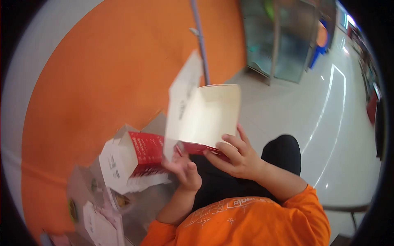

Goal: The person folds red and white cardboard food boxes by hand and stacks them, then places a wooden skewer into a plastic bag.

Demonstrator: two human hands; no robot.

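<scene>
An open paper food box [211, 117], cream inside and red outside, is held up in front of me, tilted. Its white lid flap [182, 102] stands out on the left, blurred. My right hand [240, 158] grips the box's lower right edge, with its fingers spread along the side. My left hand [184, 170] is at the lower left corner, its fingers partly hidden by the flap and its thumb sticking up. Left of that hand, a stack of similar red and white boxes [147, 153] lies on its side.
A grey, see-through-looking container or surface [143, 209] is beside me, with a white flap piece [98, 225] on it. An orange wall [102, 74] rises on the left. A glass-doored cabinet [283, 41] stands on the shiny tiled floor [316, 119]. A purple pole [200, 41] leans behind the box.
</scene>
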